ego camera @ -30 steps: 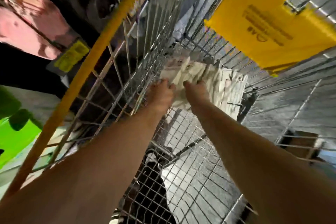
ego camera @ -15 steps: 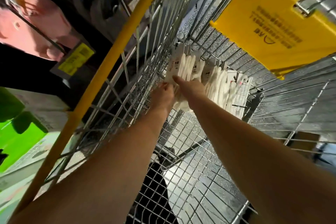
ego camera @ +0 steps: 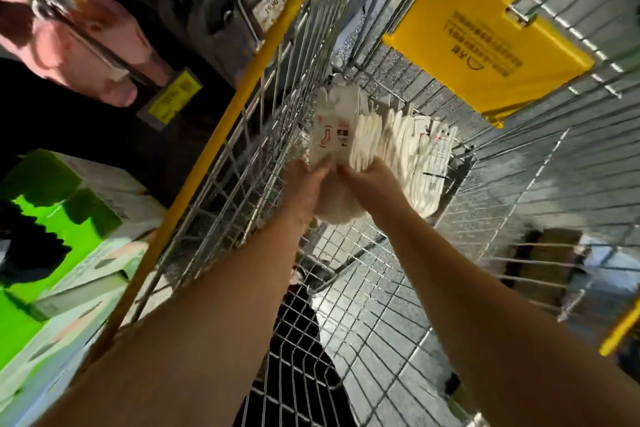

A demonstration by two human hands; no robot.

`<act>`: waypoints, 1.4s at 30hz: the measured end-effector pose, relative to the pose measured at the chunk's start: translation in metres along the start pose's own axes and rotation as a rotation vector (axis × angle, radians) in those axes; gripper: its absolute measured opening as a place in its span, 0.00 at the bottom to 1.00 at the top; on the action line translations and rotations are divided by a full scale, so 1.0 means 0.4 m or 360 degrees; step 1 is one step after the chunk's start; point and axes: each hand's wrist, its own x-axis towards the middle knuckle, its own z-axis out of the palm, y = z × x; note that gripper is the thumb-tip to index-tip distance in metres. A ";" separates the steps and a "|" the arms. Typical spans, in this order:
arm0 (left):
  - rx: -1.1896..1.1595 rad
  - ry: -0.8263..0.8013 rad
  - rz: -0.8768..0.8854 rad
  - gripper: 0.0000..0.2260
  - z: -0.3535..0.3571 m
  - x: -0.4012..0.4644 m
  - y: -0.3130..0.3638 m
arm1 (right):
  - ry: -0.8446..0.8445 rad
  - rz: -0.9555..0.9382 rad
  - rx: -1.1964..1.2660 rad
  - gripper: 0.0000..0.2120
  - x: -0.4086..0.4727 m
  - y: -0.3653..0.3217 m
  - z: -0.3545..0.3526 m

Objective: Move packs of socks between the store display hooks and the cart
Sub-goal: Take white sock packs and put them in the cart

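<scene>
Both hands, left hand (ego camera: 306, 180) and right hand (ego camera: 372, 180), grasp the white sock-pack bundle (ego camera: 349, 135) inside the wire-mesh cart (ego camera: 398, 305); packs toward three o'clock could slide loose.

Upper right: upside-down black print on yellow plastic cart sign (ego camera: 485, 31), illegible; blurred sock pictogram on white sock-pack label (ego camera: 334, 139).

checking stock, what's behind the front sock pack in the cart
Behind the front sock pack, a row of white sock packs stands in the cart. Both hands cover their lower ends.
</scene>
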 end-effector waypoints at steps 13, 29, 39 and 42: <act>-0.0129 -0.0569 -0.0203 0.29 0.001 -0.470 0.148 | -0.0217 -0.0288 -0.0031 0.30 -0.501 -0.083 -0.176; -0.0187 -0.0720 0.0734 0.12 0.042 -1.050 0.408 | 0.0299 -0.1202 -0.0008 0.29 -1.082 -0.299 -0.266; 0.0005 -0.0051 0.1273 0.27 -0.054 -1.356 0.578 | 0.0175 -0.1669 0.0222 0.16 -1.358 -0.486 -0.167; -0.0319 -0.0054 0.1288 0.27 -0.093 -1.433 0.594 | 0.0063 -0.1717 0.0272 0.09 -1.406 -0.523 -0.136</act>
